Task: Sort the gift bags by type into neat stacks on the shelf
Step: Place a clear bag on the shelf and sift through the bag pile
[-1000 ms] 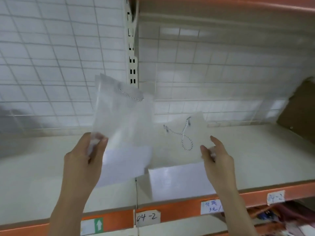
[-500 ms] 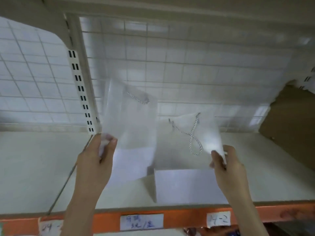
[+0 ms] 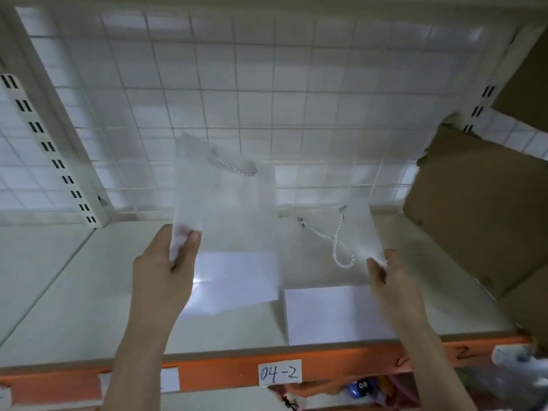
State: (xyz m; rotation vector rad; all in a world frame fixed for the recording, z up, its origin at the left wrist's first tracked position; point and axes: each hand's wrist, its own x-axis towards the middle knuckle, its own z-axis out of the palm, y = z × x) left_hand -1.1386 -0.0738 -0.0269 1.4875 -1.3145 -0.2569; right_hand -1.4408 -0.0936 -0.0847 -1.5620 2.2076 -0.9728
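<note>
Two frosted gift bags are held flat over the shelf (image 3: pixel 89 292), likely for comparing before stacking. The left hand (image 3: pixel 161 274) pinches the left bag (image 3: pixel 228 221) by its edge, raised above the shelf. The right hand (image 3: pixel 391 280) pinches the right bag (image 3: pixel 332 262) — lower, near the shelf's orange front rail (image 3: pixel 341 363), its cord handle (image 3: pixel 338 244) loose.

Both arms reach forward, the left hand (image 3: pixel 161 272) and right hand (image 3: pixel 391 284) each with fingers pinched shut.
</note>
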